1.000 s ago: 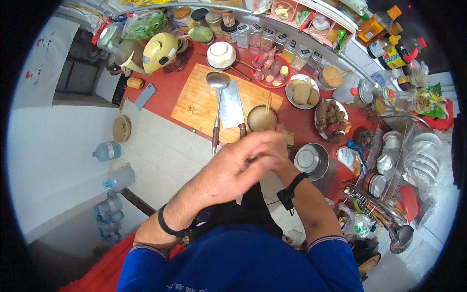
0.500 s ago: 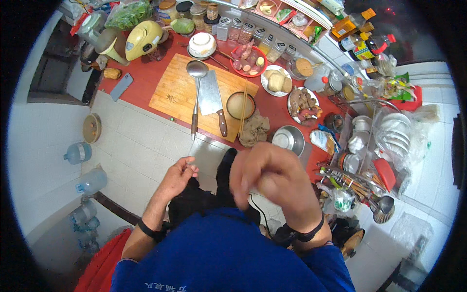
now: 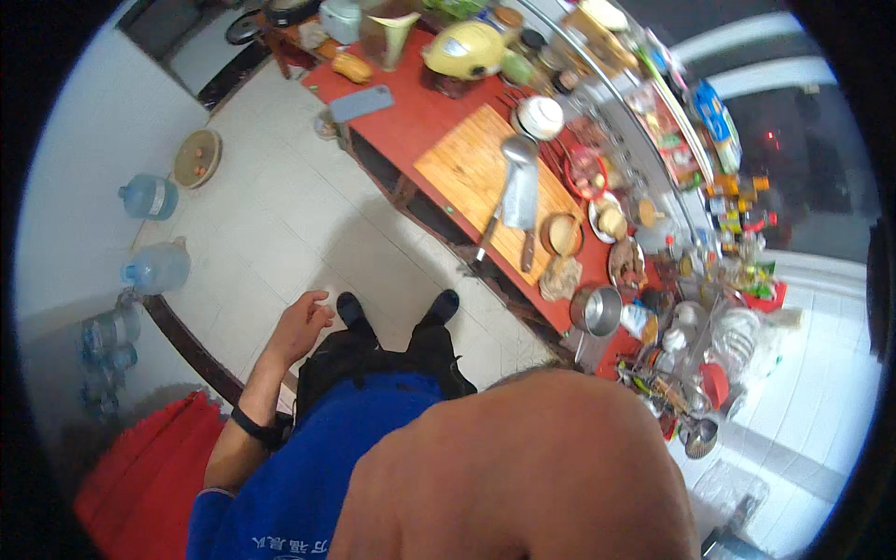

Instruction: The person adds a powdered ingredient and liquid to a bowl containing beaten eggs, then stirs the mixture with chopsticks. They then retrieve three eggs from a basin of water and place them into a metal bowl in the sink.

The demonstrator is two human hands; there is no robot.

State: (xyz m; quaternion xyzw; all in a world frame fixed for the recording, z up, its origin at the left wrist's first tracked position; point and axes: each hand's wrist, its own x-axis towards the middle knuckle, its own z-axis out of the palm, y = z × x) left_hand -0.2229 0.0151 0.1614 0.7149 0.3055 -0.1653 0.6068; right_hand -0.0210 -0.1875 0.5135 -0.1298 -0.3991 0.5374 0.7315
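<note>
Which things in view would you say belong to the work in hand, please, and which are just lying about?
Probably for the work: chopping board, cleaver, ladle.
Apparently just lying about: phone, floor basket, water bottles.

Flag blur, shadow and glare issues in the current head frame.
Head view: the right hand looms close to the lens, soft-edged, hiding the lower middle; head view: bottles by the dark window look smeared, and a red glint shows in the glass; head view: soft shadow on the tiled floor, black fisheye border.
</note>
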